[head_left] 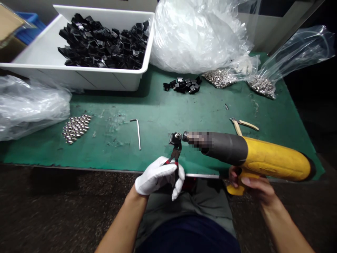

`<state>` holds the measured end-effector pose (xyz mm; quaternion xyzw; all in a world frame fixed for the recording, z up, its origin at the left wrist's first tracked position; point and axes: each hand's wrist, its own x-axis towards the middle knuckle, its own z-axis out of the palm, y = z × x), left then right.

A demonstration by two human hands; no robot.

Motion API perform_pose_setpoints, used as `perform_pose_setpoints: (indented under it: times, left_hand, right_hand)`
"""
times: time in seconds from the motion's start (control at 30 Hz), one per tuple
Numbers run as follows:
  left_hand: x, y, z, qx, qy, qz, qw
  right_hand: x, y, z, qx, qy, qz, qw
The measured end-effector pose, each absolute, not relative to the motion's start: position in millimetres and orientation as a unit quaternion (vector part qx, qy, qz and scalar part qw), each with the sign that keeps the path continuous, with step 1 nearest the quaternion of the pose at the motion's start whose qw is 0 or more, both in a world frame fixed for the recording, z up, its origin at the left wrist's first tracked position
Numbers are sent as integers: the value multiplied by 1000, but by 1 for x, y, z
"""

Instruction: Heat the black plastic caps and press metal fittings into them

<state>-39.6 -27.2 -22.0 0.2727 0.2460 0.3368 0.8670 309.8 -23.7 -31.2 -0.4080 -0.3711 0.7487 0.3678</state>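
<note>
Nearest the lens, the white-gloved left hand (155, 175) grips red-handled pliers (175, 154) tightly, their jaws clamping a small black square fitting (175, 138). The bare right hand (252, 184) wraps the handle of a yellow power tool (273, 158), its pixelated tip hard to make out. Beyond, the green worktop (158, 116) carries an Allen key (137, 131), tan-handled pliers (243, 124) and steel nuts (76, 128); a white tub (79, 79) holds heaped black fittings (102, 42).
</note>
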Motion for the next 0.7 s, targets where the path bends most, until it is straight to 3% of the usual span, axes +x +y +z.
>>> perform_pose_setpoints:
  times: [0.17,0.4,0.7]
  left_hand:
    - [-30,-30,-13,275,331,397,811]
    - [-16,-23,-9,425,604,503,449]
    - [-1,-22,-26,490,677,483,261]
  right_hand:
    - [311,-26,-34,-416,-357,749,373]
    - [308,-29,-33,-415,-330,754,388]
    - [311,-34,-30,-451,-332,742,369]
